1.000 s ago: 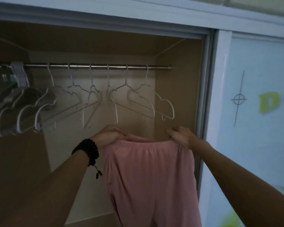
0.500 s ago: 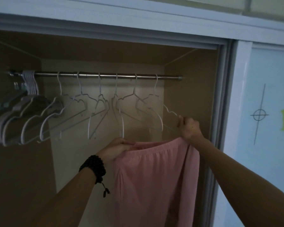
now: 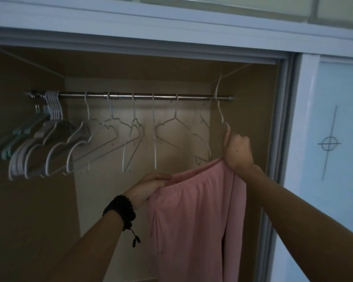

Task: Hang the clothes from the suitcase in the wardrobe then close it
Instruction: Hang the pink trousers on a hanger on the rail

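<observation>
Now | my right hand point(image 3: 237, 151) grips thin white wire hanger point(image 3: 220, 110) plus pink soft trousers point(image 3: 196, 216) waistband, at steel wardrobe rail point(image 3: 143, 96) right end | left hand point(image 3: 149, 188) pinches waistband lower-left | hanger directly above right grip, nearer it.

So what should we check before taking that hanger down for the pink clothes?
1. Left hand grips the pink garment at its waistband: ok.
2. Right hand holds the garment's other end: ok.
3. Right hand also grips the white hanger: ok.
4. Hanger's hook is clear of the rail: not ok, it seems lifted but crosses the rail.
5. Garment is on the hanger: not ok.
6. Wardrobe door is slid open: ok.
</observation>
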Available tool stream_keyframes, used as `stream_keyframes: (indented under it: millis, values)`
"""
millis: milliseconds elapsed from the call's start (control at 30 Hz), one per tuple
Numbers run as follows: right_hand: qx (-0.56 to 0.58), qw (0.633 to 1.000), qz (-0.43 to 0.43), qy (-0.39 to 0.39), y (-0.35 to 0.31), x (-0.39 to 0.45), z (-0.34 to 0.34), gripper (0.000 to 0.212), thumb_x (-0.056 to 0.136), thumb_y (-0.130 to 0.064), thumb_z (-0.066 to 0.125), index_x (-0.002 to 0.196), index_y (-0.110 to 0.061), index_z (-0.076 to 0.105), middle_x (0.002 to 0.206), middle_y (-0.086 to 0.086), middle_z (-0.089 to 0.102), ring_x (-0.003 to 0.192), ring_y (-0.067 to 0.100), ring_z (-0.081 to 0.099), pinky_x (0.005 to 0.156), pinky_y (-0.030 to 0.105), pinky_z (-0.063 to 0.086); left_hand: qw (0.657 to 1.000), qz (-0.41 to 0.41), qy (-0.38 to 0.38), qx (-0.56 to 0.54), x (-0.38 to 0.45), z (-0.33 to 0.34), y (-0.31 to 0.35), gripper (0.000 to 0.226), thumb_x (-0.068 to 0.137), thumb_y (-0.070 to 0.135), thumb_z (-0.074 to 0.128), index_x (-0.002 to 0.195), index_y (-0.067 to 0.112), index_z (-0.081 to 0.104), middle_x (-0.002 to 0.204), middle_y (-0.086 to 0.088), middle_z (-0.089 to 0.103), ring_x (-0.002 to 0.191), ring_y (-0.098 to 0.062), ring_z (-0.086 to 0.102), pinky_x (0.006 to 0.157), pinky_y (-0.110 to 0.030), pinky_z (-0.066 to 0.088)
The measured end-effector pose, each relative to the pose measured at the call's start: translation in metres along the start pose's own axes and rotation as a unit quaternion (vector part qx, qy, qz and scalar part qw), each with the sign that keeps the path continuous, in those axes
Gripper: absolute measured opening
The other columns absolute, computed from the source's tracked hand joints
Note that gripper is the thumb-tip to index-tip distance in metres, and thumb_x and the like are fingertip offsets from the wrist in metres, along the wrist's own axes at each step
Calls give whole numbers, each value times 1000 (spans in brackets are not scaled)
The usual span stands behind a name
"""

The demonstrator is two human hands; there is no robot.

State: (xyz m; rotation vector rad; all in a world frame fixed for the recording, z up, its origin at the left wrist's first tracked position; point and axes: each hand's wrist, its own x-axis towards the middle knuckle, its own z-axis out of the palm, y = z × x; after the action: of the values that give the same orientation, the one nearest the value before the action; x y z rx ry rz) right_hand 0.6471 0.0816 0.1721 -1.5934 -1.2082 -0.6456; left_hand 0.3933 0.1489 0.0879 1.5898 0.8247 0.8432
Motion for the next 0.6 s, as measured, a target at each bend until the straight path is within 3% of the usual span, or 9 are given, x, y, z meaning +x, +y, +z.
stream_keyframes:
  millis: [133, 333, 467, 533, 600]
  values:
    - [-17, 1000, 3, 1, 13, -20, -16, 53, 104, -25, 31, 70, 2, 60, 65, 26, 64, 58, 41, 62, 53, 31, 37, 1000, 0, -20, 0, -8, 8, 1, 27, 93, 4, 58, 120, 9, 65, 115, -8, 70, 104, -20, 67, 75, -19, 56]
    - [-32, 999, 16, 1, 36, -82, -53, 51, 104, -30, 28, 72, -2, 56, 62, 21, 61, 56, 42, 59, 53, 47, 50, 999, -12, -45, 15, -23, 31, -8, 23, 91, 2, 60, 108, 10, 73, 101, -7, 75, 88, -16, 70, 70, -19, 55]
    - [-45, 998, 26, -20, 47, -145, -101, 59, 101, -41, 21, 84, -1, 60, 63, 12, 59, 56, 34, 57, 57, 41, 49, 996, -39, -77, 25, -47, 65, -22, 22, 87, 5, 59, 95, 15, 77, 97, -7, 75, 88, -18, 71, 78, -27, 55]
    - [-64, 998, 18, -11, 52, -173, -127, 62, 97, -46, 15, 76, -3, 55, 59, 12, 55, 54, 33, 52, 56, 39, 43, 994, -55, -90, 5, -62, 89, -27, 10, 88, 12, 65, 85, 11, 74, 87, -7, 74, 73, -14, 71, 69, -24, 55]
    - [-59, 998, 35, -8, 57, -189, -143, 59, 97, -47, 12, 69, -8, 46, 56, 6, 50, 52, 31, 49, 56, 39, 40, 994, -64, -88, -15, -69, 105, -24, 22, 88, 27, 69, 91, 6, 72, 90, -12, 74, 73, -17, 71, 64, -23, 55]
